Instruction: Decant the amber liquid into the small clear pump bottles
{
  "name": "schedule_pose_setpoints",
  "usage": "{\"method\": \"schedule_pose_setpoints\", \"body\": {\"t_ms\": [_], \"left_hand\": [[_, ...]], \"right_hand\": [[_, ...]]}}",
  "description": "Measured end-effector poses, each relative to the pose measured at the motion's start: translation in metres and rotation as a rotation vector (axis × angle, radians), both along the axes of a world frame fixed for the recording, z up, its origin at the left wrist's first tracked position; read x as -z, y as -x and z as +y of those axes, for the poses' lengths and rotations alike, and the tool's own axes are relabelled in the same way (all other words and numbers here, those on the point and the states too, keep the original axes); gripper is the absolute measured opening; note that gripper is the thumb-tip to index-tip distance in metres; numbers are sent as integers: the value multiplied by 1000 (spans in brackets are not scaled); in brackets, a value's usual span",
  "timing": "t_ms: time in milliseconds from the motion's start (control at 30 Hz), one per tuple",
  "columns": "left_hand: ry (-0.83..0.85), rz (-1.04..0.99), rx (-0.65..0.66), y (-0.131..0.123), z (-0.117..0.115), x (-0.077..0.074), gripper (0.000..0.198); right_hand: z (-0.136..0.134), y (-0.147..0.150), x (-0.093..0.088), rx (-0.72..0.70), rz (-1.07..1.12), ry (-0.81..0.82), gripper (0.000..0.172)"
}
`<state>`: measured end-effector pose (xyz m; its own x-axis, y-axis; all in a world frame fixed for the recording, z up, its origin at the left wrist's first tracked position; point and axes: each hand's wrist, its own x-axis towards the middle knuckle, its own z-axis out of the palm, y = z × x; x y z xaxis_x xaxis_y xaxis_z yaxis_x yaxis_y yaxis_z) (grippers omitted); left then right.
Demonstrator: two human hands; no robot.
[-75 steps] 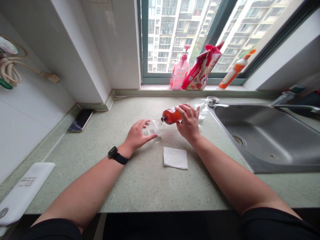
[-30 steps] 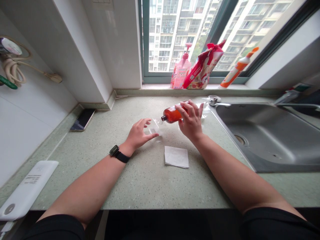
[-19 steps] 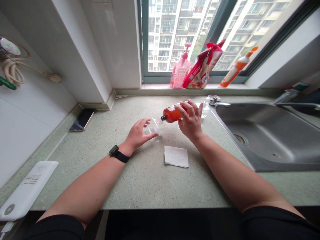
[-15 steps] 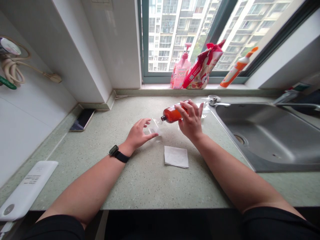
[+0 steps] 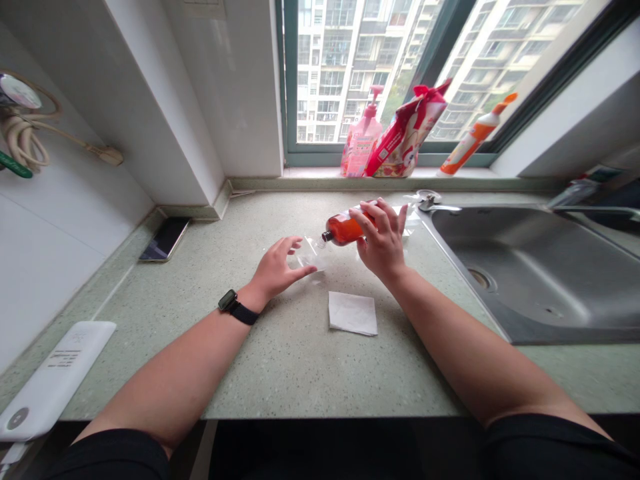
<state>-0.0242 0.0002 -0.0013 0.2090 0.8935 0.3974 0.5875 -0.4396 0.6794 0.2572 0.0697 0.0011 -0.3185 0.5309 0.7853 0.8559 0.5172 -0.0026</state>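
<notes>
My right hand (image 5: 383, 243) is wrapped round a bottle (image 5: 345, 229) with an orange-red body or contents. The bottle is tipped nearly level, its dark neck pointing left. Clear liquid seems to run from its mouth into a clear plastic cup (image 5: 311, 253) on the counter. My left hand (image 5: 275, 269) curves about the cup's left side, thumb in front and fingers behind. Closer to me, a folded white tissue (image 5: 353, 313) lies flat between my forearms. Something clear and white behind my right hand is partly hidden.
At right is a steel sink (image 5: 520, 267) with its drain cover (image 5: 429, 198) at the corner. A phone (image 5: 165, 239) and a white power bank (image 5: 57, 380) lie at left. A pink pump bottle (image 5: 361, 143), a red bag (image 5: 407, 133) and an orange-white bottle (image 5: 475, 140) stand on the sill.
Both hands, the cup and the tilted bottle keep their places. The liquid level in the clear cup appears slightly higher.
</notes>
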Motion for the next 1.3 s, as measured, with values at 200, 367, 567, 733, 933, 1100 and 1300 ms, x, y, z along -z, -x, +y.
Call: {"method": "schedule_pose_setpoints", "body": {"t_ms": [200, 367, 567, 733, 933, 1100, 1300], "left_hand": [[7, 1, 4, 0, 0, -1, 68], [19, -4, 15, -1, 1, 0, 69], [28, -3, 8, -1, 1, 1, 71], [30, 0, 7, 0, 0, 1, 71], [19, 3, 9, 0, -1, 1, 69], [18, 7, 4, -1, -1, 1, 68], [28, 9, 3, -1, -2, 0, 68]], "right_hand": [[1, 0, 0, -4, -1, -16, 69], [1, 0, 0, -7, -1, -33, 71], [0, 0, 0, 2, -6, -7, 75], [-1, -1, -1, 0, -13, 5, 75], [-1, 0, -2, -3, -14, -11, 74], [-1, 0, -2, -12, -8, -15, 76], [-1, -1, -2, -24, -13, -16, 78]]}}
